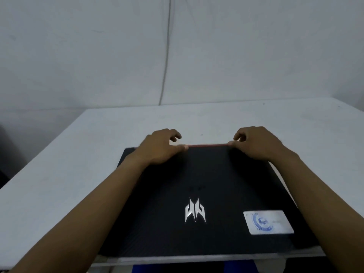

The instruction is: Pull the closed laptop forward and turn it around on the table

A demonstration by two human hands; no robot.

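I look down on a white counter (59,174) with both of my bare hands laid on a closed black laptop (197,184) that fills its middle and front. At left, my left hand (161,148) rests on the lid close to the far left corner, thumb along the lid's top and fingers curled over the far edge; whether that grip bites on the edge or merely drapes it I cannot tell. Between the hands runs a red strip (206,145) along the laptop's far edge. At right, my right hand (256,144) mirrors the other, fingers hooked over the same far edge, its hold equally unclear.

The laptop lies with its long axis across me, left to right, and its near edge sits at, perhaps slightly over, the counter's front edge. A silver logo (195,211) marks the lid's centre and a pale sticker (268,222) its near right corner.

In my judgement the pull is nearly spent and the turn comes next, with both hands about equally placed. Bare counter opens behind the laptop and to its left; the front edge is the hazard for a swinging corner.
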